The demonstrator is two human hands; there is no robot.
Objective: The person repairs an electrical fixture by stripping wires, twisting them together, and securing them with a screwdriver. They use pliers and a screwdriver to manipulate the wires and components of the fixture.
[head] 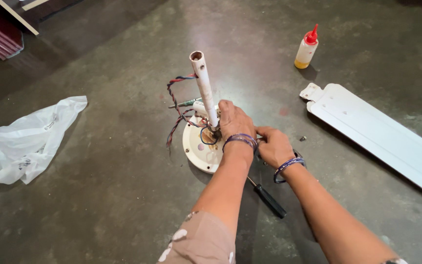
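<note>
Left hand (234,122) closed around base of upright white metal rod (204,88), long axis rising just beyond fingers; right hand (273,145) curled beside round white motor housing (199,146), grip hidden.

Moderately bright, diffuse light falls from the upper side of the head view, leaving a pale sheen on the concrete floor (123,195) near the top centre. Shadows are soft and short, pooling beneath the forearms. Corners darken; focus stays sharp centrally, with mild wide-angle stretching toward the edges.
</note>
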